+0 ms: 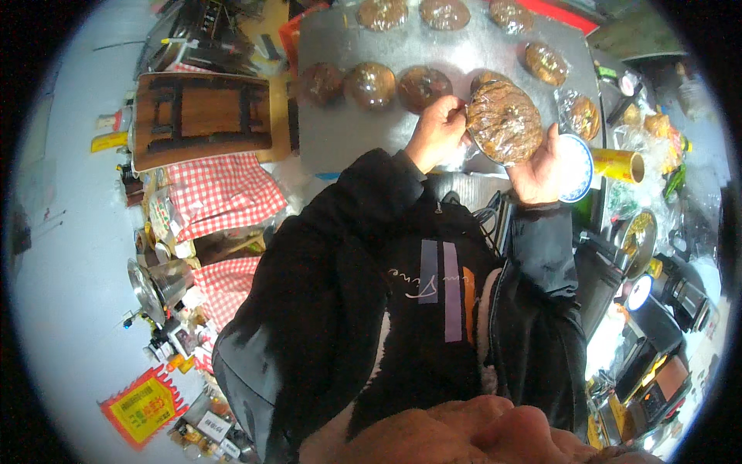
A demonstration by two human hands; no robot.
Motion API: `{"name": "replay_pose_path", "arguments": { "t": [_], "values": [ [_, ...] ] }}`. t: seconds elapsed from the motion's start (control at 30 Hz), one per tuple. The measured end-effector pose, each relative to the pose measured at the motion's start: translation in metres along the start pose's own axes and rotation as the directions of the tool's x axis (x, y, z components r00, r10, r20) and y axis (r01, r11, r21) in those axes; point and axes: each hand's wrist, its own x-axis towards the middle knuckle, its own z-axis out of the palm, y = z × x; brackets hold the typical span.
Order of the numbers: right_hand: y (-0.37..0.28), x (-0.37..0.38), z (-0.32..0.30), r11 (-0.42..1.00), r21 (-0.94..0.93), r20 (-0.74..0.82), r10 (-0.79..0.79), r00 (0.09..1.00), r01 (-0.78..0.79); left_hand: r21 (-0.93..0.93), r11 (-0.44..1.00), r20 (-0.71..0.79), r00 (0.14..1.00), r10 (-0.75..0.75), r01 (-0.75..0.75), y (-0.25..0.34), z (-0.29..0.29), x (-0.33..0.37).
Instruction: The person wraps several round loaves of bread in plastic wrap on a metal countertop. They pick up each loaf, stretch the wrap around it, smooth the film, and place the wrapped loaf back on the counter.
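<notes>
Above the near edge of a metal table (340,143), a round bowl of dark brown food (506,124) is wrapped in clear, shiny film and tilted toward me. My right hand (539,172) supports it from below and the right, its thumb standing up beside the rim. At the bowl's left edge, my left hand (439,133) is closed, fingers pinching the rim or the film there; which of the two I cannot tell. A little loose film hangs under the bowl. Close to my right hand is a white bowl with a blue rim (576,168).
Several film-wrapped brown rounds (369,85) lie across the table. A yellow cling film roll (618,165) rests at its right edge. On the left are a brown wooden board (202,117) and red checked cloth (224,193). Cluttered goods and a metal dish (638,240) stand on the right.
</notes>
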Motion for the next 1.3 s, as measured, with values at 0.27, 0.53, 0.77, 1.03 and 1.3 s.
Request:
{"name": "replay_pose_path", "arguments": {
  "t": [0.27,0.53,0.77,1.03,1.3],
  "values": [
    [0.007,-0.053,0.083,0.999,0.031,-0.061,-0.026,0.998,0.028,0.199,0.931,-0.105,0.937,0.332,-0.308,0.077,-0.002,-0.029],
    [0.014,-0.081,0.119,0.995,0.028,0.092,-0.101,0.991,0.099,0.062,0.821,0.037,0.823,0.566,-0.567,0.134,0.029,-0.057],
    [0.021,-0.078,0.128,0.986,-0.003,0.129,-0.166,0.978,0.168,-0.518,0.791,-0.013,0.928,0.372,-0.325,0.143,0.036,-0.045],
    [0.030,-0.095,0.146,0.965,-0.137,0.242,-0.188,0.952,0.225,-0.734,0.675,0.073,0.979,0.188,-0.075,0.147,0.032,-0.051],
    [0.032,-0.103,0.142,0.952,-0.204,0.428,-0.123,0.895,0.229,-0.790,0.610,0.091,0.973,0.213,-0.059,0.165,0.015,-0.055]
  ]
}}
